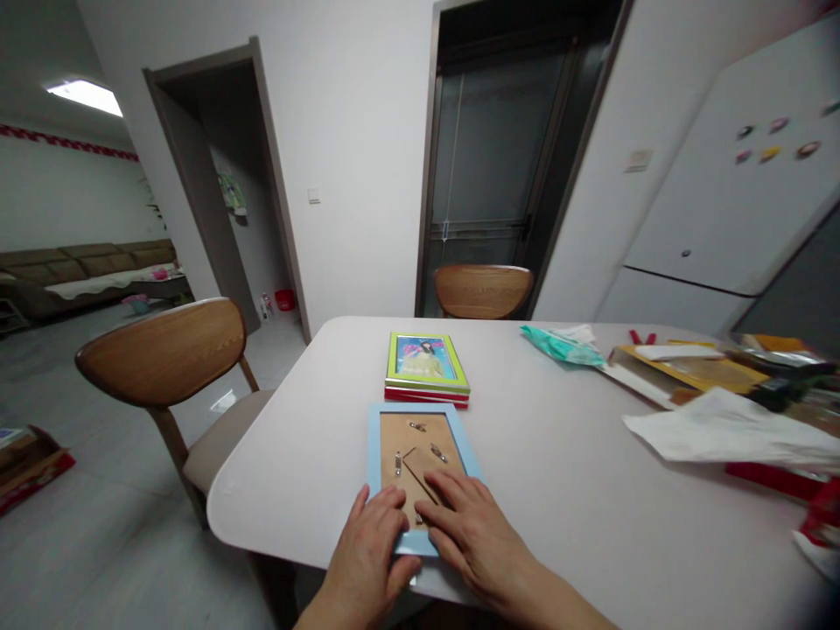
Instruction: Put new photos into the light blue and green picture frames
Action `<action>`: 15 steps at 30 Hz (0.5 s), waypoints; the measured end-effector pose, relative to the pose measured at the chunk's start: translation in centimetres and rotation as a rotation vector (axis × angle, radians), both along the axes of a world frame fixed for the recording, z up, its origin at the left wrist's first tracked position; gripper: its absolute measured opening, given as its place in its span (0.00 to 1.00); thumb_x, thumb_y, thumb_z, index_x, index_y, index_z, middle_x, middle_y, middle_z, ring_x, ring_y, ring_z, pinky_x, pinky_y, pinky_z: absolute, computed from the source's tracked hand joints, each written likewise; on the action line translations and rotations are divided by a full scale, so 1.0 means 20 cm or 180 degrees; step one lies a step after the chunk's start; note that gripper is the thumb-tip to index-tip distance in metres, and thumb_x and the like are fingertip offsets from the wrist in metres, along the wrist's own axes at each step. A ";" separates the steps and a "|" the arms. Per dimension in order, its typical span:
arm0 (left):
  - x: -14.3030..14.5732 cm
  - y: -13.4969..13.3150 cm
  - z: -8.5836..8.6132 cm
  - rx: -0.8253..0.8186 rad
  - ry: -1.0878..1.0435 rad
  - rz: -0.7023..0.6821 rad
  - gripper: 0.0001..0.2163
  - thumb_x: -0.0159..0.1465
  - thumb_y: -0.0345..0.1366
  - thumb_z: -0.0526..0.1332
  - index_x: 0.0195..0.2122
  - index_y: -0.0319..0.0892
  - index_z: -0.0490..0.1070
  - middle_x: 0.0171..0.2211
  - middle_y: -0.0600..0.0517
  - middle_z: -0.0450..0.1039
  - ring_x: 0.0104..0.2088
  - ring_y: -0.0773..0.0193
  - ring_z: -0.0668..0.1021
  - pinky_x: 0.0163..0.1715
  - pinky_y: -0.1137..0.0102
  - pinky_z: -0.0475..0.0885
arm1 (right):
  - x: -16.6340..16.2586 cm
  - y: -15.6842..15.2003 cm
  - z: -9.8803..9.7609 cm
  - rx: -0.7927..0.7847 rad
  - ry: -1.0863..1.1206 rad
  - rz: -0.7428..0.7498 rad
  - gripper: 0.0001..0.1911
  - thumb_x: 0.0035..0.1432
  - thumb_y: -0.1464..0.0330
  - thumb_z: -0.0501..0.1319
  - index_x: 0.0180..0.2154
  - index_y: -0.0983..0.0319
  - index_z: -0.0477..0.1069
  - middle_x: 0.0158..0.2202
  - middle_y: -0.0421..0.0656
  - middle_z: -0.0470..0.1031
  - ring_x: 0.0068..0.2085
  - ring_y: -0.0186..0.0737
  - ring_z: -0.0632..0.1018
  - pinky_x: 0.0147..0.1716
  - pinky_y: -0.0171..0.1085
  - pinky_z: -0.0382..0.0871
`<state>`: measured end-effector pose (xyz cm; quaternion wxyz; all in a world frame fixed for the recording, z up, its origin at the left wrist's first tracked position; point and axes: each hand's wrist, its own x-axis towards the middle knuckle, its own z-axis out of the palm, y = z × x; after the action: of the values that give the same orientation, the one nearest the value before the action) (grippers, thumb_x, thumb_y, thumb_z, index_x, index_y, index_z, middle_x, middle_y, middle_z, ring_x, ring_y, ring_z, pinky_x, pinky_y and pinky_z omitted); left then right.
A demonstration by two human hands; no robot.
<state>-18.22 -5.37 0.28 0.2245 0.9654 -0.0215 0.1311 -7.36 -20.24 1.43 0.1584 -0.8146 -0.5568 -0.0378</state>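
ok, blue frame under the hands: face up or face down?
Face down. The blue frame shows its brown backing board with metal clips and the stand. The left hand and right hand press flat on it.

Home, dining corner; pale table [557, 455] with wooden chairs [167, 354]; white fridge [735, 201] bearing magnets to the right; sofa [85, 267] in the living room beyond, at left; doorways [216, 175], wall switch [314, 196], tiled floor.

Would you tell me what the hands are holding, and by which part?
Nothing is lifted: both the left hand and right hand press flat on the near end of the face-down blue frame.
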 end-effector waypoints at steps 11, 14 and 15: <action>-0.01 0.02 -0.03 0.0104 -0.0001 -0.0067 0.11 0.51 0.31 0.59 0.36 0.41 0.61 0.49 0.43 0.64 0.51 0.56 0.64 0.51 0.50 0.54 | 0.03 -0.05 0.01 -0.0218 0.0028 0.0451 0.19 0.53 0.61 0.51 0.48 0.53 0.62 0.53 0.45 0.59 0.51 0.47 0.59 0.47 0.46 0.53; -0.01 0.02 -0.03 0.0123 0.0042 -0.0066 0.12 0.51 0.31 0.60 0.37 0.41 0.62 0.49 0.43 0.64 0.51 0.55 0.64 0.51 0.50 0.53 | 0.02 -0.07 0.00 -0.0171 0.0070 0.0510 0.21 0.50 0.61 0.54 0.48 0.53 0.61 0.54 0.45 0.57 0.52 0.48 0.58 0.48 0.47 0.52; -0.02 0.02 -0.03 0.0128 0.0047 -0.0066 0.12 0.51 0.31 0.60 0.37 0.40 0.62 0.49 0.43 0.64 0.51 0.55 0.64 0.51 0.50 0.53 | 0.02 -0.07 -0.01 -0.0136 0.0086 0.0517 0.22 0.50 0.61 0.54 0.49 0.53 0.60 0.54 0.45 0.57 0.52 0.48 0.58 0.49 0.47 0.52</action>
<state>-18.54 -4.89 -0.22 0.2066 0.9704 -0.0324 0.1212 -6.97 -21.73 1.23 0.1511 -0.7703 -0.6195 -0.0019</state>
